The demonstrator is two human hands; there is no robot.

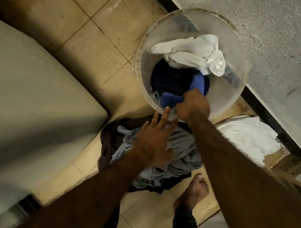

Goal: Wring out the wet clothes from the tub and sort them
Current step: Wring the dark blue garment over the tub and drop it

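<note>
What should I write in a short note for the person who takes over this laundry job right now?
Right hand: shut on the blue garment inside the clear tub.
Left hand: open, fingers spread, reaching toward the tub's near rim.
In the tub: a white cloth and dark clothes.
On the floor: a grey-blue pile and a white pile.
Left: wring the blue garment, then the rest.

Dim warm light, soft focus, wide-angle bending at edges, deep shadows
</note>
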